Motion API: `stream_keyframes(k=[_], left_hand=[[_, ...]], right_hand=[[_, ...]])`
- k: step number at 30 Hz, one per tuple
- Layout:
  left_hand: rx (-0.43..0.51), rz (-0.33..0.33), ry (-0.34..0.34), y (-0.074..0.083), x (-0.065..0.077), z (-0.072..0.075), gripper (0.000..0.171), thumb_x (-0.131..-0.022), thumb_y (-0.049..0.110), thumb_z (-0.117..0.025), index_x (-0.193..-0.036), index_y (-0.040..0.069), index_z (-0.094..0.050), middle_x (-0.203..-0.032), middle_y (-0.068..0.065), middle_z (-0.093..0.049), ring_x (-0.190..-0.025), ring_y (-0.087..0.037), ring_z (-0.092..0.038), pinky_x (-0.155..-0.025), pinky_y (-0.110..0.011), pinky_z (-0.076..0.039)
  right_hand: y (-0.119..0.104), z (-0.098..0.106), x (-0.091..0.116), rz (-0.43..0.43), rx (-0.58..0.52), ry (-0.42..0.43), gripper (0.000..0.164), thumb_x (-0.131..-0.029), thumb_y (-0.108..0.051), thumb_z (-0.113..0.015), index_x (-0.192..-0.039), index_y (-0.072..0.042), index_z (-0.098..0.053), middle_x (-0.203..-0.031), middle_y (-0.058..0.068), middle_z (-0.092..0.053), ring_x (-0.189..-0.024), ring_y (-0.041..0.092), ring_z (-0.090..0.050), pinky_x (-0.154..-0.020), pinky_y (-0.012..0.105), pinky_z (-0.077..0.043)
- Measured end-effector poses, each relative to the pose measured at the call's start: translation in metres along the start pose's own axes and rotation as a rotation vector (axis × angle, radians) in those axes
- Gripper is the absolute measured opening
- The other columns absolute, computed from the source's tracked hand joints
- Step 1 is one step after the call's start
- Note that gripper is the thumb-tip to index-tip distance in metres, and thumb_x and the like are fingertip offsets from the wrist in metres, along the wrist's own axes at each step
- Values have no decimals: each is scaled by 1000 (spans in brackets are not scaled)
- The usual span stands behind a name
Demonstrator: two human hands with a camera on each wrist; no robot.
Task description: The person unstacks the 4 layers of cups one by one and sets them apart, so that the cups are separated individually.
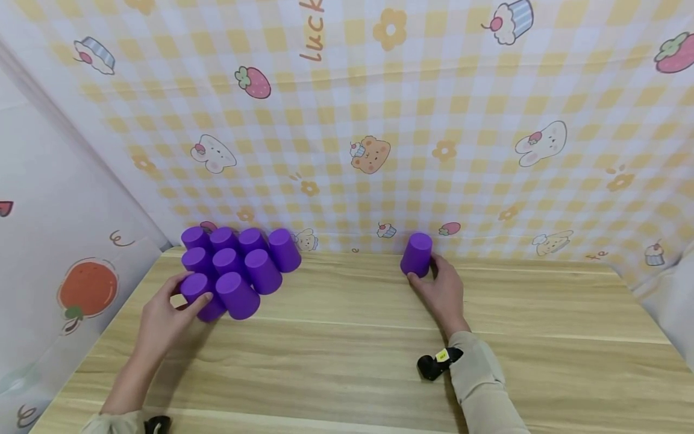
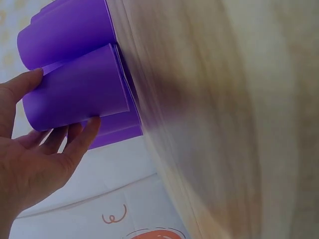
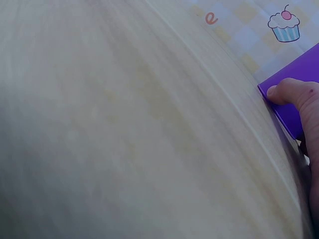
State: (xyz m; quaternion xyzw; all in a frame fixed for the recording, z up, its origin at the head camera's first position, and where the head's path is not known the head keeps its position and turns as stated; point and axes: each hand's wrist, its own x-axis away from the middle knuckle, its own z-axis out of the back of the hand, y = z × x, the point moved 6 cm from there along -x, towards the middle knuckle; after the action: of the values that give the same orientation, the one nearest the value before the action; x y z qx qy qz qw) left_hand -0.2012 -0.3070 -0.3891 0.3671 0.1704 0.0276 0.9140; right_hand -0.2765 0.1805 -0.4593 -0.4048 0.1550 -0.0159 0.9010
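In the head view several purple cups (image 1: 238, 296) stand upside down in a tight cluster at the table's left. My left hand (image 1: 165, 316) grips the front-left cup (image 1: 197, 288) of that group, thumb on one side and fingers on the other. The left wrist view shows this cup (image 2: 77, 92) between the left thumb and fingers, close beside another cup. Off to the right, by the back edge, a lone purple cup (image 1: 417, 256) is upside down in the grip of my right hand (image 1: 441, 292). In the right wrist view the right thumb lies near this cup's (image 3: 294, 112) rim.
The wooden table (image 1: 336, 361) runs up to a checked cloth backdrop (image 1: 325, 199) right behind the cups. A white printed cloth (image 1: 43, 181) hangs along the left side. A small black wrist camera (image 1: 432, 366) sits at the right cuff.
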Motion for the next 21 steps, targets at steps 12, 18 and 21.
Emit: stream_keyframes(k=[12, 18, 21], left_hand=[[-14, -37, -13, 0, -6, -1, 58, -80, 17, -75, -126, -6, -47, -111, -27, -56, -99, -34, -53, -65, -1, -43], [-23, -36, -4, -1, -8, -1, 57, -80, 17, -75, -123, -7, -47, -109, -27, -56, -99, -37, -54, -65, -2, -43], [-25, -31, -12, -3, -8, -2, 57, -80, 20, -75, -122, -8, -47, -109, -26, -56, -98, -36, -54, -65, -2, -44]], right_hand=[[0, -2, 0, -4, 0, -1, 67, -78, -29, -74, -129, 4, -48, -124, 22, -54, -113, 34, -52, -97, 42, -42], [-1, -2, 1, -11, 2, -5, 67, -78, -30, -74, -129, 3, -48, -124, 21, -54, -113, 34, -53, -96, 43, -42], [-1, 0, 1, -5, 4, -2, 67, -78, -29, -74, -130, 2, -47, -125, 21, -54, -113, 34, -52, -96, 43, -42]])
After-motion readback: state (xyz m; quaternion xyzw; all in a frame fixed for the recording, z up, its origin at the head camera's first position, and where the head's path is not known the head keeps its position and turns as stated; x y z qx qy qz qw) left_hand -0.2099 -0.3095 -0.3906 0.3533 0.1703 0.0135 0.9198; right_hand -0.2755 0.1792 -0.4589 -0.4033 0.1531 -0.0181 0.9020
